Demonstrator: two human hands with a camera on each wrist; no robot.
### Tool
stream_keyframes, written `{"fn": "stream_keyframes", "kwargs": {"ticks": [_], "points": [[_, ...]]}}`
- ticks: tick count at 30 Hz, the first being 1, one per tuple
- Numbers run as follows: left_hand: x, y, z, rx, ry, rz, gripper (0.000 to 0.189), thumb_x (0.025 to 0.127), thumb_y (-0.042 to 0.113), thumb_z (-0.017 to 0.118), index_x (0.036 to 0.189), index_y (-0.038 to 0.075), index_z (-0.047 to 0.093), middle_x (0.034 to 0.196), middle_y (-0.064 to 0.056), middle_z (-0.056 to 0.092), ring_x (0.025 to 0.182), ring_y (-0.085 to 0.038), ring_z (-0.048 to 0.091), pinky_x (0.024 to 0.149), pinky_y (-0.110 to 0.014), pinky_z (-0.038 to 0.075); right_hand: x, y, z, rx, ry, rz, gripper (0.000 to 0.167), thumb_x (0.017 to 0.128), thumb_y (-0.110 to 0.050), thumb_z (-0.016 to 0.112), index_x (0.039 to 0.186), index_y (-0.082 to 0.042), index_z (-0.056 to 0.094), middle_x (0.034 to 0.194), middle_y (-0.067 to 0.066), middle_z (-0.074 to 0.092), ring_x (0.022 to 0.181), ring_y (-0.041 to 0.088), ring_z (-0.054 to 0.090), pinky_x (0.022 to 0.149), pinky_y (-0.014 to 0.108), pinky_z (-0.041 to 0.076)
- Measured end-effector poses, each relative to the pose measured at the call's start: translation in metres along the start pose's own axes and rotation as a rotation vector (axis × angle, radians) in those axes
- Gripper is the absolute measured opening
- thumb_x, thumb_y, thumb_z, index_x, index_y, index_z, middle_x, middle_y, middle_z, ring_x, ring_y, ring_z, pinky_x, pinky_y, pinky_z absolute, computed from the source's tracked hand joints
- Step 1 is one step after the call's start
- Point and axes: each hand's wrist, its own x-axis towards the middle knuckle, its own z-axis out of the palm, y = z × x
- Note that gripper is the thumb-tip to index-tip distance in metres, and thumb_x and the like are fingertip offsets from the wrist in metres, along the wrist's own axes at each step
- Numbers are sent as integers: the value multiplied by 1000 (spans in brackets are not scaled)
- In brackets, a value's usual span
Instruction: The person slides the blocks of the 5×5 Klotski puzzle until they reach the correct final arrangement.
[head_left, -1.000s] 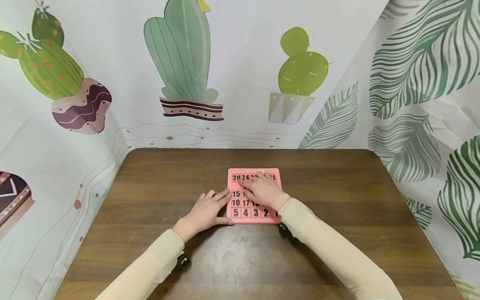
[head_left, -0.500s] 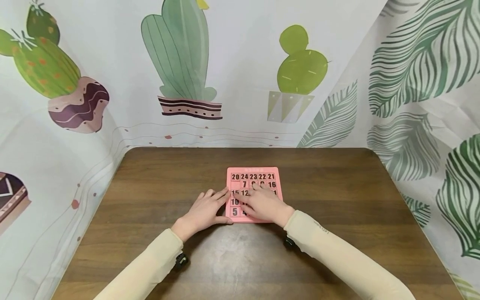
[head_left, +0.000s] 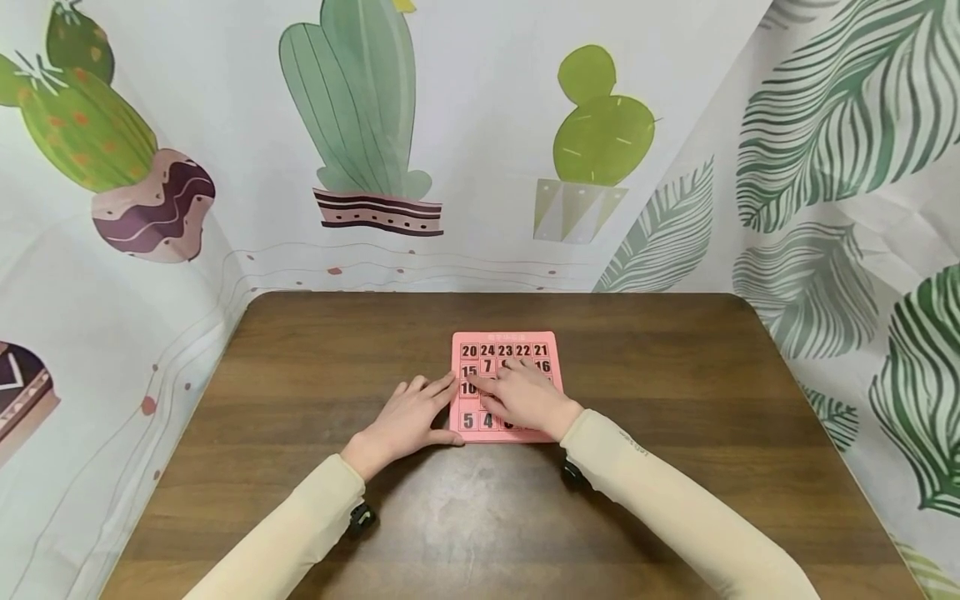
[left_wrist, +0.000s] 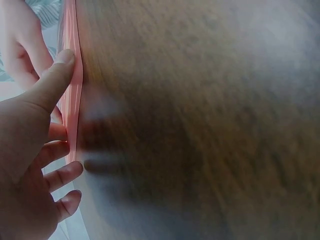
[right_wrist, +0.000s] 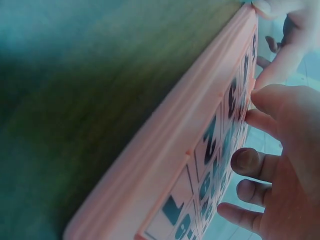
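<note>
A pink number slide puzzle (head_left: 506, 437) lies flat on the brown table, its black-numbered tiles in a square grid. My left hand (head_left: 405, 421) rests against its left side, fingers along that edge and thumb at the near left corner; in the left wrist view the thumb (left_wrist: 57, 75) touches the pink side wall. Over the board, my right hand (head_left: 528, 400) reaches in from the right, index fingertip at the tile marked 10 (head_left: 468, 388). Tile 15 (head_left: 468, 371) sits just above that one. A bare pink slot shows between 10 and 5 (head_left: 468, 421). My right hand hides several middle and right tiles.
The brown wooden table (head_left: 300, 350) extends around the puzzle on all sides. Behind it hangs a white cloth (head_left: 487, 125) printed with cacti and leaves. A small black device (head_left: 362, 518) is strapped at my left wrist.
Tiles 15 and 10 have slid one place away from me in the left column, so the gap below 20 is now below 10. My right hand came nearer, then moved slightly away; my left stayed.
</note>
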Motion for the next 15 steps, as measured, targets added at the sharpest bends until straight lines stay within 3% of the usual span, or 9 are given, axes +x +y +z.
{"fn": "stream_keyframes", "kwargs": {"ticks": [3, 9, 15], "points": [[0, 0, -1, -8, -9, -5, 95, 86, 62, 75, 156, 4, 48, 163, -13, 43, 120, -31, 51, 93, -48, 42, 3, 2, -1, 2, -2, 6, 44, 106, -35, 56, 149, -25, 61, 118, 12, 75, 113, 34, 62, 108, 54, 42], [1, 0, 0, -2, -2, -2, 95, 86, 63, 75, 155, 5, 49, 163, -12, 43, 121, -30, 52, 93, -47, 42, 8, 5, -2, -5, -35, 45, 45, 107, -37, 55, 149, -24, 60, 127, 16, 71, 129, 39, 58, 118, 56, 34], [1, 0, -1, -3, -5, -2, 95, 85, 62, 76, 155, 4, 48, 163, -12, 44, 120, -31, 52, 92, -47, 41, 10, 7, -3, -16, -35, 50, 46, 108, -40, 53, 151, -25, 59, 121, 12, 73, 123, 36, 60, 115, 57, 37]]}}
